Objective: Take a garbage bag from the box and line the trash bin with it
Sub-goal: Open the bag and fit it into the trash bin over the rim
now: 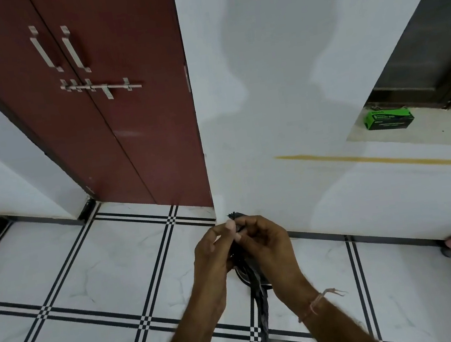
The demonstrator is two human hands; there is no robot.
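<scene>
Opening the mouth of the bag. The left hand and right hand meet at the centre of the view, each with its fingers pinched shut on the top edge of the black garbage bag. To do this step well, the two pinches should probably rub the layers against each other until they part, then draw apart sideways; pulling before the film separates would likely only stretch it. The bag is still a narrow, crumpled, folded strip, matt black, with a frayed tip showing above the fingers at 12 o'clock and its tail hanging towards 6 o'clock over the tiled floor. A dark rim just behind the strip may be the trash bin; this cannot be confirmed. The green box rests on a ledge at 2 o'clock, well apart.
</scene>
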